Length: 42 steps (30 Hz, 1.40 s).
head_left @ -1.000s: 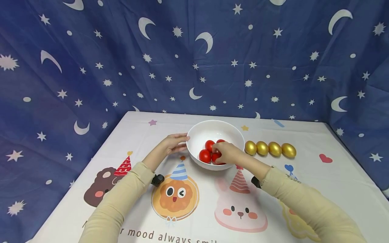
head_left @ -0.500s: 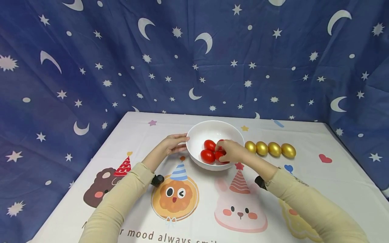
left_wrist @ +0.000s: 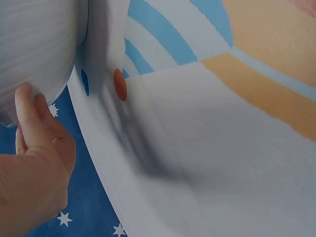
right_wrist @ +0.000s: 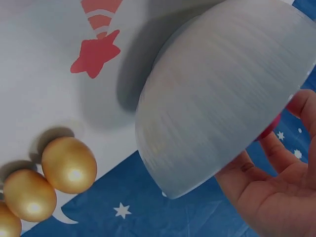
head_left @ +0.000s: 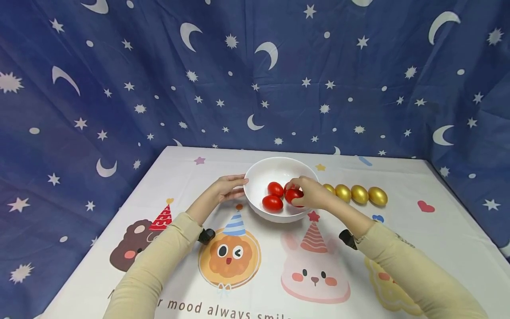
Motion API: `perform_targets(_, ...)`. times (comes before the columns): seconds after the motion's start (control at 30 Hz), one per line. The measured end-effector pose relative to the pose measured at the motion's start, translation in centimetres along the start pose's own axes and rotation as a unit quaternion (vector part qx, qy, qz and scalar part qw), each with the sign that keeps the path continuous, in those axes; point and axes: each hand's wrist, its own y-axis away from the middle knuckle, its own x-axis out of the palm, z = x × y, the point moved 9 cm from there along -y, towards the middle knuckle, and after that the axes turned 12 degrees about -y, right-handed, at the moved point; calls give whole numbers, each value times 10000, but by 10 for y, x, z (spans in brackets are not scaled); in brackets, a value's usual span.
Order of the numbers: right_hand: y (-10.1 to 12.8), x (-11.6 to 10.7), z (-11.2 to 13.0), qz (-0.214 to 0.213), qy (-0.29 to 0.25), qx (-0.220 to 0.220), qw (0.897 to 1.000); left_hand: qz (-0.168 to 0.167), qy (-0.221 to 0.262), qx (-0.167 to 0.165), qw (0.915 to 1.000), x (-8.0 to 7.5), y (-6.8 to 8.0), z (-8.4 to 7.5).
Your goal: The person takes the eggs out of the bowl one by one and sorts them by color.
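Blue cloth printed with white moons and stars hangs behind and to both sides of the table. Below it a white tablecloth spreads out, printed with cartoon animals in party hats, a red heart and a line of lettering at the near edge.

On the far middle of that tablecloth stands a white bowl. Two long beige sleeves reach toward it from the near edge, each with a dark camera strap at the wrist.

The left hand rests against the outside of the bowl on its left, fingers laid fairly straight along the wall; the left wrist view shows fingertips touching the white wall. It steadies the bowl without gripping it.

The right hand reaches over the bowl's right rim and pinches a red egg between thumb and curled fingers, just inside the bowl. Two more red eggs lie beside it in the bowl, close together.

Right of the bowl a row of gold eggs lies on the tablecloth, each touching the next, the nearest partly hidden behind the right hand.
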Motion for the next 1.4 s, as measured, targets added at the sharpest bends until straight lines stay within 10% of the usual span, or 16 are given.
perform_targets(1.4, 46, -37, 2, -1166, -1093, -236, 9869, -56, -81, -6, 10000, -3, -6, 4)
